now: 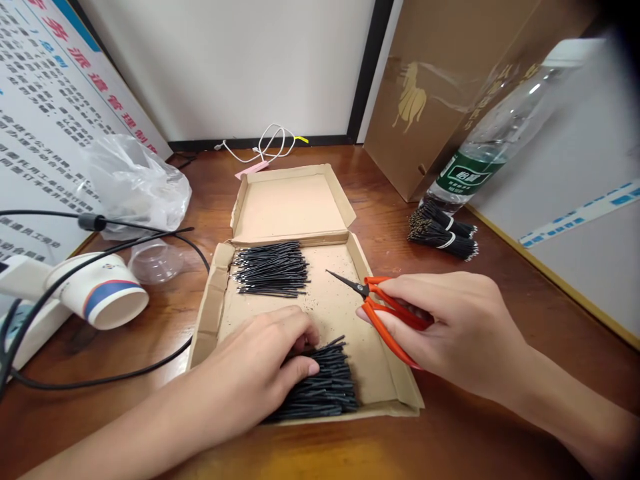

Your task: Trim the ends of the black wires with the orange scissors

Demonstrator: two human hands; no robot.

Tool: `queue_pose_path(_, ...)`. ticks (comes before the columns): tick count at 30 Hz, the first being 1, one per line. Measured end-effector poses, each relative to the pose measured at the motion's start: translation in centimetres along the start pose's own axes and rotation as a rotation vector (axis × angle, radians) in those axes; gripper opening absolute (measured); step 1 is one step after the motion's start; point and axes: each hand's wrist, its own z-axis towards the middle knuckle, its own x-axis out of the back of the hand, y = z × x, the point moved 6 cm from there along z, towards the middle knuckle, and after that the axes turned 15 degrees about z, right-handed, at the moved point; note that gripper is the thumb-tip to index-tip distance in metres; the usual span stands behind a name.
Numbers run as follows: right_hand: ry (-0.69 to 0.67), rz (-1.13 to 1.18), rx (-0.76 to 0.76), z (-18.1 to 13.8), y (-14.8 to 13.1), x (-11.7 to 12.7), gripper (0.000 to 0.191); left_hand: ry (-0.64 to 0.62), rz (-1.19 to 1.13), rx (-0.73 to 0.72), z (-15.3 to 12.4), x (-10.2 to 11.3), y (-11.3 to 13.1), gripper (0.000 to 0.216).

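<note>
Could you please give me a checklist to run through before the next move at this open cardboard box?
1. Orange-handled snips gripped in the right hand: ok.
2. Snips' tip clear of both piles of black wires: ok.
3. Left hand at the near pile: ok.
4. A single wire pinched in the left fingers: cannot tell, the hand hides it.
5. Far pile apart from the near one: ok.
6. Box floor free of dark specks: not ok.

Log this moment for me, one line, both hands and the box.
left hand: touching near wires | right hand: holding scissors | scissors: tip above box | box: lid open, far wires inside
</note>
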Motion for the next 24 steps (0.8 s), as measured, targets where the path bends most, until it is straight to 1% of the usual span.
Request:
queue_pose_path(3,-0.005,-0.002,0.004,0.0,0.0,0.0,0.026,-0.027,-0.003,-0.026,-0.1,-0.2,0.2,0.009)
queue_pose_path(6,-0.009,-0.004,-0.001,-0.1,0.0,0.0,0.025,-0.042,0.017,0.004,-0.2,-0.3,0.2,0.013)
queue_pose_path(9,-0.015,-0.003,-0.008,-0.2,0.0,0.1,0.025,-0.031,0.006,0.013,-0.3,-0.2,0.1,0.016)
queue_pose_path(11,-0.022,0.0,-0.015,-0.2,0.1,0.1,0.024,-0.016,-0.042,0.012,-0.2,-0.1,0.0,0.015)
queue_pose_path(13,-0.027,0.017,-0.017,-0.1,0.1,0.1,0.02,0.009,-0.096,0.029,0.0,0.3,-0.2,0.014)
queue_pose_path(15,-0.043,0.065,-0.025,-0.1,0.1,0.1,0.015,0.042,-0.134,0.078,0.2,0.8,-0.6,0.015)
queue_pose_path(18,-0.12,0.162,-0.056,0.0,0.0,-0.3,0.016,0.082,-0.282,0.144,0.2,1.6,-1.0,0.014)
queue_pose_path(21,-0.201,0.269,-0.096,0.1,-0.1,-0.7,0.023,0.133,-0.443,0.136,0.0,2.1,-0.9,0.01)
queue_pose_path(24,-0.211,0.353,-0.108,0.1,-0.4,-0.8,0.022,0.19,-0.426,0.102,-0.2,2.5,-0.6,0.012)
